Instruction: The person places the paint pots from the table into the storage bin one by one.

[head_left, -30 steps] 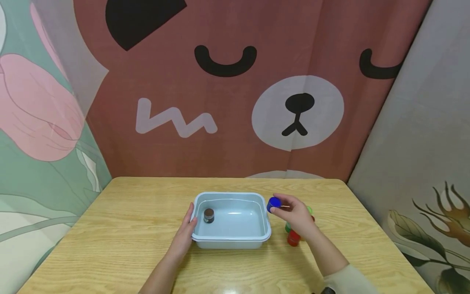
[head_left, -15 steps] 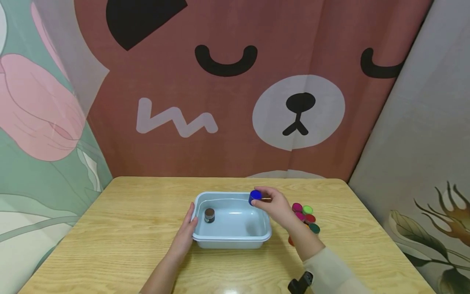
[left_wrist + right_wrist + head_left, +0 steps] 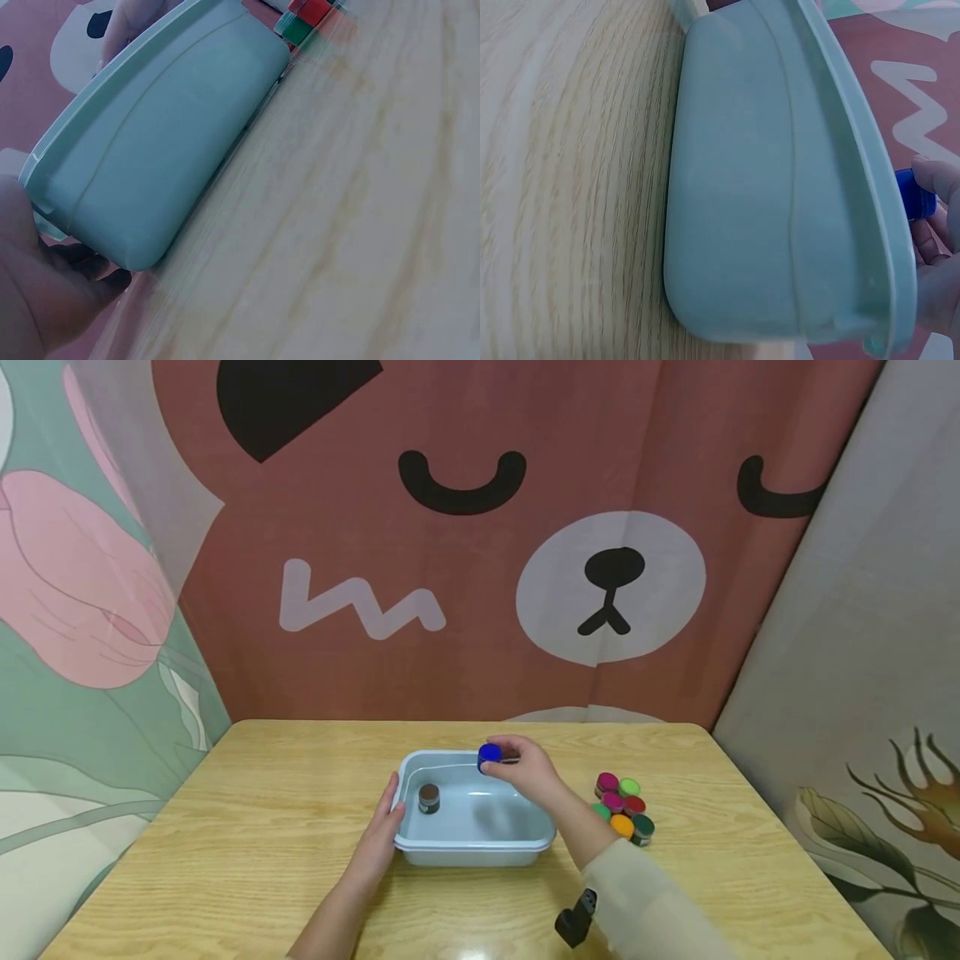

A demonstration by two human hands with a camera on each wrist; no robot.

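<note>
A light blue plastic tub (image 3: 475,846) stands on the table. My left hand (image 3: 378,837) grips its left side, thumb at the rim and fingers against the outer wall, as the left wrist view also shows (image 3: 45,292). Inside, at the left, a small brown-lidded paint jar (image 3: 429,799) stands upright. My right hand (image 3: 531,770) pinches a blue-lidded paint jar (image 3: 489,756) between thumb and fingers, above the tub near its far rim. In the right wrist view, the blue jar (image 3: 916,195) shows past the rim, partly hidden by it and the fingers.
Right of the tub, several small jars (image 3: 622,826) with pink, green, red, orange and dark green lids stand close together. A black device (image 3: 576,920) hangs by my right sleeve. A printed bear curtain (image 3: 480,677) hangs behind the wooden table (image 3: 247,827).
My right hand has carried the blue-lidded jar leftward, from beside the tub's right rim to over its far middle, uncovering the jar cluster. My left hand has stayed on the tub.
</note>
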